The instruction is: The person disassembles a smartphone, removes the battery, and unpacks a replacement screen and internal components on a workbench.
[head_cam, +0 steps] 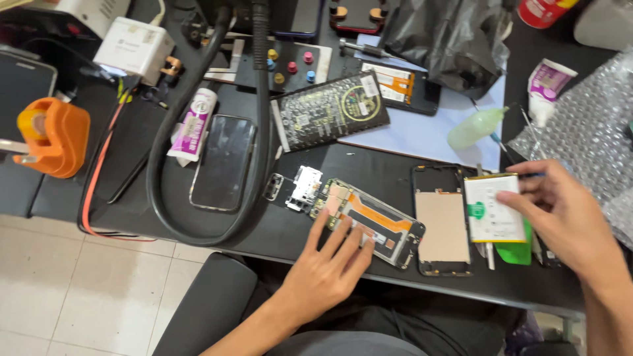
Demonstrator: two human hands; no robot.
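My left hand (328, 265) lies flat with fingers spread, its fingertips on the near end of an opened phone body (369, 221) that shows a green board and an orange flex cable. My right hand (560, 211) holds a white phone battery (493, 207) with a yellow edge, thumb on its face, fingers behind. The battery hangs just right of an open phone back frame (443, 224) with a copper-coloured plate. Under the battery lies a green plastic piece (517, 250).
A small loose board (302, 186) lies left of the opened phone. A dark phone (224, 163), a glue tube (194, 124), a thick black hose (262, 99), a black battery pack (330, 109), bubble wrap (587, 132) and an orange tool (49, 136) crowd the black desk (369, 168).
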